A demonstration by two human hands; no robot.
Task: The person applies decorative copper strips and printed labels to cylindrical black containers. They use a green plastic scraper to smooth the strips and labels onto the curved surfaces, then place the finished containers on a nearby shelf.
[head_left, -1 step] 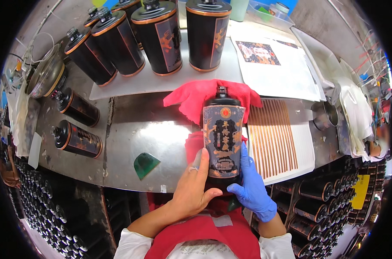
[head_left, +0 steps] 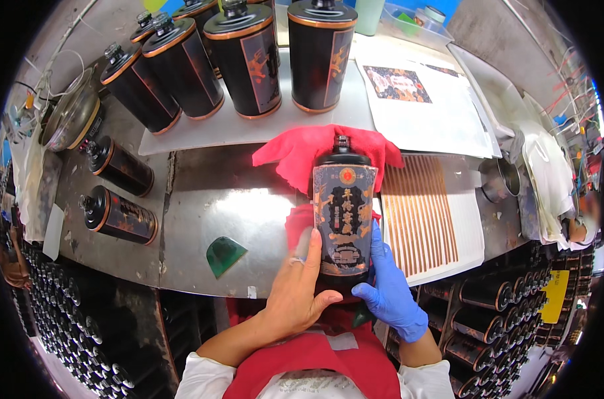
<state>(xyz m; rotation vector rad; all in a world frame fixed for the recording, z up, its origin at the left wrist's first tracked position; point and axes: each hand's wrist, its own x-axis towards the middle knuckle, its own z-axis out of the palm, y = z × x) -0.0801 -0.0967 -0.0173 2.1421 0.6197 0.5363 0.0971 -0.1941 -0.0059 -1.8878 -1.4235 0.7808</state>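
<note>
At the bench (head_left: 199, 193), bare left hand (head_left: 294, 287) and gloved right hand (head_left: 390, 296) clasp a black bottle (head_left: 344, 216), both hands half-open.

The worktop (head_left: 189, 213) is being viewed from above by the left of two head-worn fisheye cameras. The lens is being aimed down and forward, the held bottle (head_left: 344, 219) being framed close, near the centre, and the apron (head_left: 269, 366) being caught at the lower edge. Straight edges are being bent toward the round dark rim, and stacked bottles (head_left: 485, 294) are being taken in at both sides.
</note>
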